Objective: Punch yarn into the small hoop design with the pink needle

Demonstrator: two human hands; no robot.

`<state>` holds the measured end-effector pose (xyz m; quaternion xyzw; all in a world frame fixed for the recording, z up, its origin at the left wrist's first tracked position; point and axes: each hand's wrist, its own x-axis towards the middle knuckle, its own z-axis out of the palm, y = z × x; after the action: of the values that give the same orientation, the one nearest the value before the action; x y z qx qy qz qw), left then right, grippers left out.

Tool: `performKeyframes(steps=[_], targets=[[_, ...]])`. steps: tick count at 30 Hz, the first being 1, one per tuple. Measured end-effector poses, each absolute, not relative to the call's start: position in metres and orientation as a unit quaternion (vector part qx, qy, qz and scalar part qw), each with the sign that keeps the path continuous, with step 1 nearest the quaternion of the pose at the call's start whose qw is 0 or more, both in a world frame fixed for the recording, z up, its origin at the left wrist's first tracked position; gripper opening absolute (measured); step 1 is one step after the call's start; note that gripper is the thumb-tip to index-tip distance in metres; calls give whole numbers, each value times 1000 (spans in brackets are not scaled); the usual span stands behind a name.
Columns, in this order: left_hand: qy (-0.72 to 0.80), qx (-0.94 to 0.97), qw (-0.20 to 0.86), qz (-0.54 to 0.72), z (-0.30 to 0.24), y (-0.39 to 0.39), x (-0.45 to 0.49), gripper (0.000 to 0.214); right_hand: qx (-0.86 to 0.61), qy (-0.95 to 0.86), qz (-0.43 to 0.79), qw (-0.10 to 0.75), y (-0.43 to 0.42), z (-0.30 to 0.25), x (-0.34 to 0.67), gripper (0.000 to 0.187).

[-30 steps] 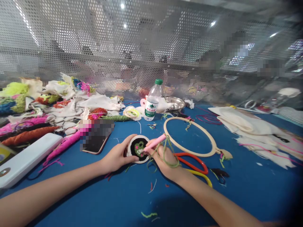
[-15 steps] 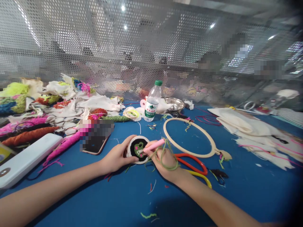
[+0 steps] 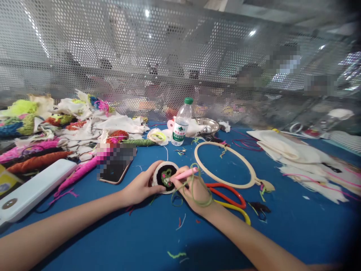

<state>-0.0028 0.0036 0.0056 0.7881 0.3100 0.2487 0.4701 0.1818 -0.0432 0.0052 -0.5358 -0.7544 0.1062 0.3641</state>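
Note:
My left hand (image 3: pixel 145 185) is closed around the edge of a small round embroidery piece (image 3: pixel 161 184), its thumb on the front. The piece has a white rim, a black ground and a green motif with pink spots. In my right hand (image 3: pixel 196 192) is a pink punch needle (image 3: pixel 185 174), gripped like a pen, its tip end at the green motif. Whether the tip is in the fabric is hidden by my fingers. Green yarn (image 3: pixel 192 191) loops from the tool over the back of my right hand. Red and yellow scissor handles (image 3: pixel 239 197) lie beside my right wrist.
A large wooden hoop (image 3: pixel 207 172) lies right of centre, a water bottle (image 3: pixel 180 126) behind. At left are a phone (image 3: pixel 115 169), a long white case (image 3: pixel 39 188) and heaped yarn and fabric (image 3: pixel 118 124). White cloth (image 3: pixel 287 145) lies at right, before a perforated metal screen (image 3: pixel 126 82).
The punch needle and right hand have shifted very slightly, and the tool lies a little flatter. The yarn loops have changed shape. My left hand still holds the embroidery piece.

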Motion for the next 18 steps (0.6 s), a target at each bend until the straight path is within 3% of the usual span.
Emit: performKeyframes(steps=[13,18], targets=[[319,782,478,243,0,10,-4,73,-569,-705,159,393,-41,10,184,10],[316,783,477,244,1,9,-4,72,-579,-723,134,353,-42,9,181,15]])
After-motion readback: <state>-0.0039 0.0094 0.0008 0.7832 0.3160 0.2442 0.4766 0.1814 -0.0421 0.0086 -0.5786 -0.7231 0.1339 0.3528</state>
